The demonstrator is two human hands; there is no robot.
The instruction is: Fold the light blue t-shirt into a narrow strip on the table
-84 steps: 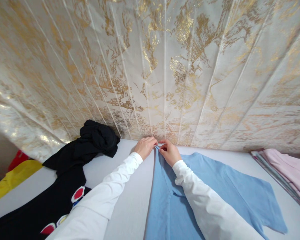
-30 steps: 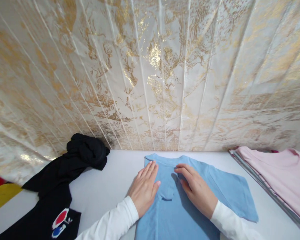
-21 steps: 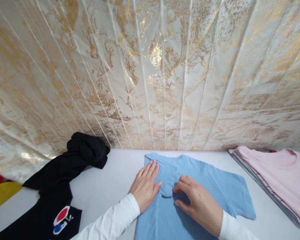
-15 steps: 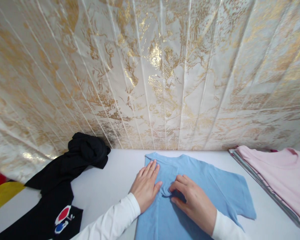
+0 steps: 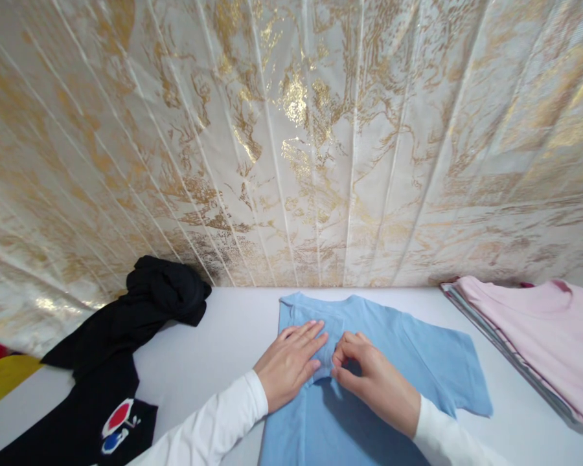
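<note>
A light blue T-shirt (image 5: 369, 414) lies on the white table with its left side folded inward and that sleeve laid over the body. Flat on the folded sleeve rests my left hand (image 5: 291, 362), fingers stretched out. My right hand (image 5: 374, 382) pinches the hem of this sleeve between thumb and fingertips, just right of my left hand. The other sleeve (image 5: 459, 369) spreads out to the right. The shirt's lower part runs out of view at the bottom.
A crumpled black garment (image 5: 111, 336) with a red and blue print lies on the left, beside something yellow (image 5: 4, 382). Folded clothes topped by a pink shirt (image 5: 539, 336) are stacked on the right. A gold-patterned curtain (image 5: 291, 162) hangs behind the white table (image 5: 199, 362).
My left hand has slid slightly right and down over the folded sleeve. The sleeve's hem now looks smoother, with my right hand still at its edge. The view has shifted a little.
</note>
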